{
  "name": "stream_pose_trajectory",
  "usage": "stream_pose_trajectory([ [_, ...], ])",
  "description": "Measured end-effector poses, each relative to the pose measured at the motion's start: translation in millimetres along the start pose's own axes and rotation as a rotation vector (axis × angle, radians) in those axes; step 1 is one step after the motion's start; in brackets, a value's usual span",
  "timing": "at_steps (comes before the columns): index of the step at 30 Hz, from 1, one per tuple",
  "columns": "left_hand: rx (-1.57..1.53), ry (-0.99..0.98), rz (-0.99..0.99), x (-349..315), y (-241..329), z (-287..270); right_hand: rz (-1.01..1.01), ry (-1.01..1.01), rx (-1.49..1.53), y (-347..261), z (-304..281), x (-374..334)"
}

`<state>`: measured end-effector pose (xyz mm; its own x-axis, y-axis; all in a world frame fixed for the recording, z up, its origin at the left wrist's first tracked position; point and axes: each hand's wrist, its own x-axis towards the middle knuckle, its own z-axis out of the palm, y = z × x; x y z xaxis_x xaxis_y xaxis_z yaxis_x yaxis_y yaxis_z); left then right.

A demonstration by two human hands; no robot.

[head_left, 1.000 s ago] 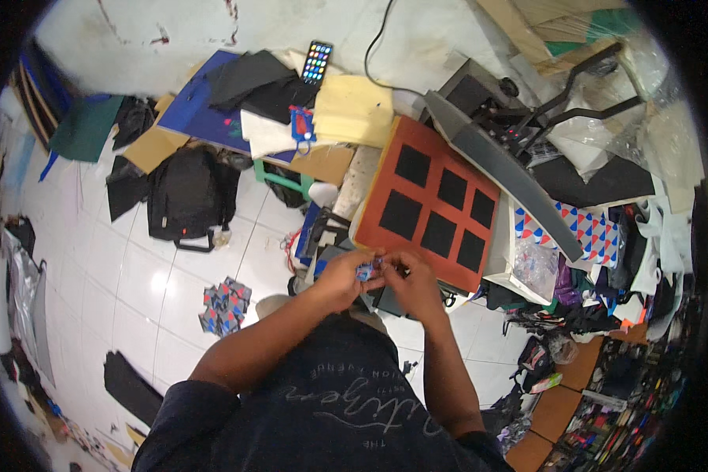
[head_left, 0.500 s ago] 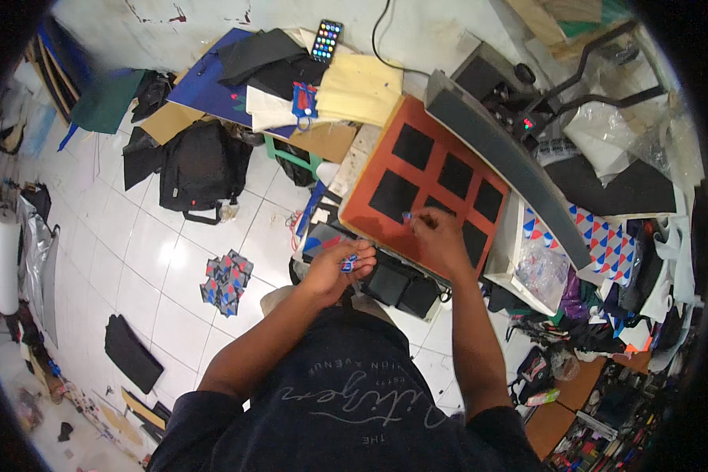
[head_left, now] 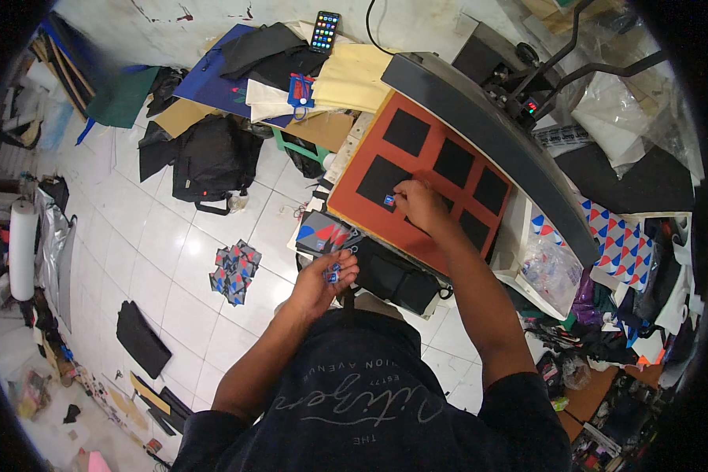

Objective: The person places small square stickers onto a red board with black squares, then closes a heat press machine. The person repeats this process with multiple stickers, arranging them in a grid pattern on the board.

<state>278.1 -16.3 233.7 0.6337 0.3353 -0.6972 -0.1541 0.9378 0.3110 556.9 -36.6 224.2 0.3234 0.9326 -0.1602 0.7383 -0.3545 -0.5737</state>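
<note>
My right hand [head_left: 423, 206] reaches over the red-brown pad [head_left: 346, 195] of a heat press. Its fingertips pinch the edge of a small blue label [head_left: 389, 200], which appears to touch a black fabric square [head_left: 377, 179] near that square's lower right part. Several more black squares [head_left: 453, 163] lie in rows on the pad, one partly hidden under my right hand. Palm up beside the pad's near left corner, my left hand [head_left: 316, 289] has its fingers curled around a few small blue labels [head_left: 333, 274].
The press's raised dark plate [head_left: 488, 134] slants close above the pad's right side. Patterned grey, red and blue pieces [head_left: 322, 233] sit by the near left corner; a similar pile [head_left: 234, 271] is on the tiled floor. A black bag [head_left: 212, 161] and phone [head_left: 325, 31] are farther off.
My right hand has brought the blue label down toward the lower right part of the black square. My left hand has shifted slightly left and nearer to me. The whole view has turned a little.
</note>
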Motion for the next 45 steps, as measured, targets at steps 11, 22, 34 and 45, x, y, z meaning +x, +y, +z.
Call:
stream_pose_trajectory([
  [11, -0.104, -0.024, -0.02, 5.3, -17.1, -27.8, -0.129, 0.263, -0.036, -20.3, 14.5, -41.6],
  [22, -0.03, 0.028, -0.006, -6.5, 27.8, -24.5, 0.146, 0.192, -0.113, -33.0, 21.2, -35.5],
  [34, -0.037, -0.08, 0.0, -17.5, 85.3, -72.7, 0.302, 0.28, -0.041, -80.6, 32.0, -32.3],
  [45, 0.052, -0.088, -0.096, 6.9, 111.5, -80.3, 0.195, 0.485, -0.174, -38.1, 45.3, -39.5],
])
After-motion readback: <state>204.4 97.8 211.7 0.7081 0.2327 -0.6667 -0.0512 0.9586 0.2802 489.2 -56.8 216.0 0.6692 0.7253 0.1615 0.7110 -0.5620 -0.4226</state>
